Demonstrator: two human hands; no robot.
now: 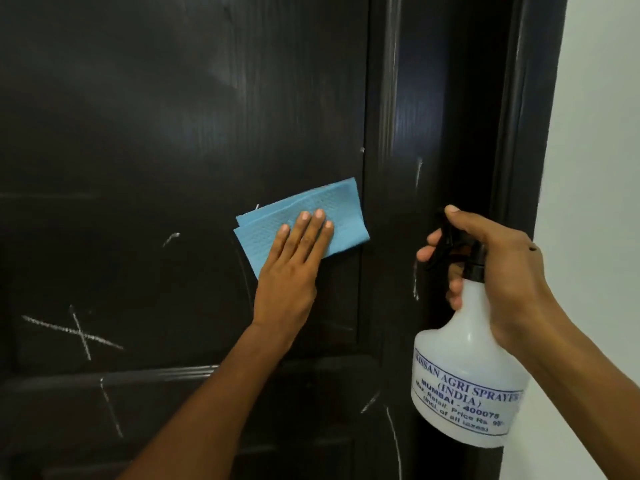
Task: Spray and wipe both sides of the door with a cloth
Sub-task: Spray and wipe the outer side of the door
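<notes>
blue cloth [323,199] under straight left fingers [306,235]; right fingers [426,252] grip sprayer [464,368].

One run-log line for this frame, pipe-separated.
step: wipe | left hand: flat on blue cloth against door | right hand: grips spray bottle | chalk marks: present on lower door

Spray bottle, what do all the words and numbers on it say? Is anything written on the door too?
On the spray bottle label:
"ISSAN AGRI SPRAYER" (both ends curve out of sight)
"(INDIA)"
"MUMBAI - 400075"
"Max. Retail. Price Rs. 99" (blurred, end unsure)
"(Incl. of all taxes)" (blurred)
On the door: only chalk strokes, no words or numbers.
</notes>
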